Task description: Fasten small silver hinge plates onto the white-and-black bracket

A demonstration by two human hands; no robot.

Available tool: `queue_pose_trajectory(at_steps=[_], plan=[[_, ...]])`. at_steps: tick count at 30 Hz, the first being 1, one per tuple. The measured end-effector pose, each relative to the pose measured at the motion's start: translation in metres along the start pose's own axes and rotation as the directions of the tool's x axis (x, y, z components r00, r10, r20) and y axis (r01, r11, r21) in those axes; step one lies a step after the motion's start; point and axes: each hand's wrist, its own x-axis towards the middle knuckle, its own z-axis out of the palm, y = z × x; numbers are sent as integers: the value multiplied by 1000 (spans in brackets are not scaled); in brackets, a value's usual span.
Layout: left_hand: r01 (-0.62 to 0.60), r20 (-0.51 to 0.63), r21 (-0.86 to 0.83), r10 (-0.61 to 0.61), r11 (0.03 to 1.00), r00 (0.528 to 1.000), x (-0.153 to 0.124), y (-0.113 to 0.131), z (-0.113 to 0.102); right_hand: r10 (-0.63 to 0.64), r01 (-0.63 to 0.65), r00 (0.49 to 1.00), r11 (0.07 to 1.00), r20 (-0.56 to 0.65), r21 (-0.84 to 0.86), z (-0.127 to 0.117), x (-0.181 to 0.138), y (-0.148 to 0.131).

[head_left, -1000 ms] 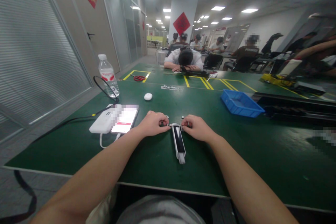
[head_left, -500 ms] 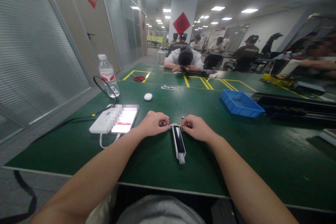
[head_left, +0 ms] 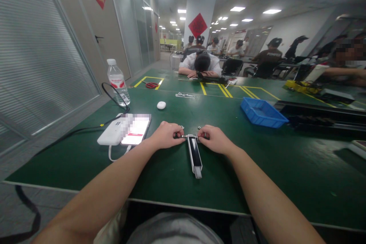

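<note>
A slim white-edged device [head_left: 195, 154] with a glossy black face lies on the green table [head_left: 160, 175], a grey tab at its near end. Across its far end runs a thin metal rod [head_left: 190, 136]. My left hand [head_left: 168, 135] is closed in a pinch on the rod's left end, thumb and forefinger together. At the other end my right hand [head_left: 214, 139] pinches too, but its fingertips hide what they hold. A tiny dark ring-like part [head_left: 199, 127] lies just beyond my right fingers. Behind my left fingertips is another small light piece [head_left: 182, 127].
To the left are a phone [head_left: 137, 131], a white power bank [head_left: 112, 133] with cables and a water bottle [head_left: 117, 84]. Farther off lie a white earbud case [head_left: 161, 105] and red-handled scissors [head_left: 151, 85]. A blue tray [head_left: 263, 113] stands right; a person rests head-down opposite.
My left fingertips have drawn slightly left, and more of the rod and the small piece behind them shows. My right hand and the device look still.
</note>
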Motion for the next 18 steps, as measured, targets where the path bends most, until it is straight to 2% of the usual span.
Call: queue_pose_trajectory(at_steps=[18], plan=[[-11, -77, -37, 8, 999, 997, 2, 2, -1, 7, -7, 1000, 1000, -1, -2, 0, 0, 0]])
